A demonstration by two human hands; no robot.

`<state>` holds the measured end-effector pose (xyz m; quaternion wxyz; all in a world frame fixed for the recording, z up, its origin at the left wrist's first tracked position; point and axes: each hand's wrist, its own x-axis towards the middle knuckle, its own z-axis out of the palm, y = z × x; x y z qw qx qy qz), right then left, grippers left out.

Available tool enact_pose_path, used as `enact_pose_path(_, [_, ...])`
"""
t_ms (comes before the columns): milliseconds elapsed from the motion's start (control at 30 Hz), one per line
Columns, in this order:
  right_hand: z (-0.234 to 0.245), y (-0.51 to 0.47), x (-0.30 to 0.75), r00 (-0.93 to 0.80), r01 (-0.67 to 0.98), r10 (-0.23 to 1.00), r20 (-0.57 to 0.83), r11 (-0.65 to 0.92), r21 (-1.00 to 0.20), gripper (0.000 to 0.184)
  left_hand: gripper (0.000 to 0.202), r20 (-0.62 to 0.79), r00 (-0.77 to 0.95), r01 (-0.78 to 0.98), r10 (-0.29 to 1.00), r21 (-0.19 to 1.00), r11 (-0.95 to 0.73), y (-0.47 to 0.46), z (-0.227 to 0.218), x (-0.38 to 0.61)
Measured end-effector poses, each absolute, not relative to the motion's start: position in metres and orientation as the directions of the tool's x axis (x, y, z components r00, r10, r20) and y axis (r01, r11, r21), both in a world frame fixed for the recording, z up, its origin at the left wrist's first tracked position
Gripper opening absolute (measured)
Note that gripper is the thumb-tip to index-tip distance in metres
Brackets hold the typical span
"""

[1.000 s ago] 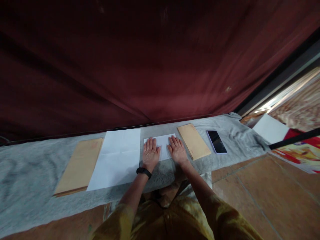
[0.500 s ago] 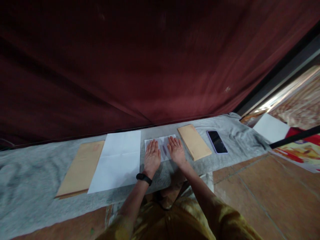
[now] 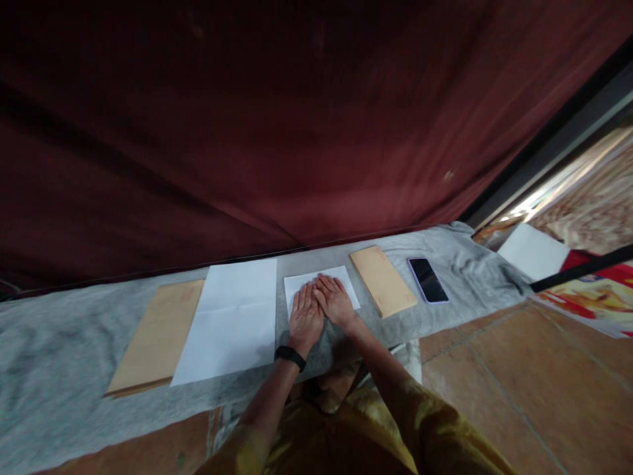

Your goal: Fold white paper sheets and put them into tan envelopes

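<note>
A small white sheet of paper, looking folded (image 3: 349, 285), lies on the grey cloth in front of me. My left hand (image 3: 306, 318) rests flat on it, fingers stretched forward, with a black band on the wrist. Close against it lies my right hand (image 3: 335, 302), also flat on the paper, its fingers touching or slightly overlapping the left hand. Both palms face down and hide the middle of the sheet. Left of my hands is a larger white sheet stack (image 3: 232, 323) with a crease across it. To the right sits a brown envelope stack (image 3: 384, 282).
Another pile of brown envelopes (image 3: 155, 336) lies at the far left. A phone with a purple edge (image 3: 428, 280) rests on the grey cloth (image 3: 475, 270) at right. A dark red curtain (image 3: 306, 132) hangs behind. Tiled floor (image 3: 484, 389) shows at lower right.
My hands have come together at the middle of the small paper, the right one moving left beside the left hand. The paper's right side is now uncovered.
</note>
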<state>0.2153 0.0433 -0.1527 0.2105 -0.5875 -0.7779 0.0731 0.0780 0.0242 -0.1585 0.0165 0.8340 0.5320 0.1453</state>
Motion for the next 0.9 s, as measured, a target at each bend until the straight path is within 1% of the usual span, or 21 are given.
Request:
enact_pose_path(133, [-0.153, 0.040, 0.227, -0.125, 0.932, 0.968, 0.220, 0.191, -0.309, 0.049, 0.059, 0.263, 0.267, 0.918, 0.927, 0.224, -0.328, 0.021, -0.158, 0.072])
enact_pose_path(233, [-0.156, 0.034, 0.235, -0.020, 0.949, 0.976, 0.215, 0.086, -0.304, 0.052, 0.061, 0.276, 0.205, 0.925, 0.939, 0.260, -0.278, 0.019, -0.157, 0.068])
enact_pose_path(333, [-0.161, 0.025, 0.240, 0.098, 0.949, 0.963, 0.252, -0.015, -0.315, 0.055, 0.059, 0.300, 0.176, 0.924, 0.938, 0.279, -0.262, 0.012, -0.156, 0.065])
enact_pose_path(433, [-0.166, 0.015, 0.242, 0.193, 0.939, 0.928, 0.320, -0.080, -0.336, 0.056, 0.058, 0.321, 0.167, 0.923, 0.932, 0.283, -0.262, -0.002, -0.155, 0.061])
enact_pose_path(533, [-0.169, 0.007, 0.241, 0.235, 0.934, 0.904, 0.358, -0.107, -0.342, 0.055, 0.058, 0.310, 0.165, 0.931, 0.936, 0.263, -0.252, -0.022, -0.154, 0.056])
enact_pose_path(667, [-0.166, 0.003, 0.238, 0.268, 0.927, 0.906, 0.327, -0.149, -0.345, 0.053, 0.056, 0.289, 0.228, 0.927, 0.930, 0.226, -0.298, -0.041, -0.151, 0.053])
enact_pose_path(767, [-0.162, 0.007, 0.236, 0.303, 0.910, 0.906, 0.295, -0.184, -0.371, 0.053, 0.054, 0.286, 0.266, 0.917, 0.921, 0.219, -0.333, -0.045, -0.149, 0.052])
enact_pose_path(833, [-0.159, 0.012, 0.237, 0.345, 0.887, 0.896, 0.279, -0.213, -0.410, 0.054, 0.054, 0.292, 0.261, 0.914, 0.920, 0.231, -0.332, -0.044, -0.149, 0.051])
enact_pose_path(900, [-0.158, 0.019, 0.240, 0.399, 0.842, 0.879, 0.260, -0.239, -0.483, 0.053, 0.053, 0.299, 0.251, 0.911, 0.921, 0.248, -0.329, -0.043, -0.149, 0.051])
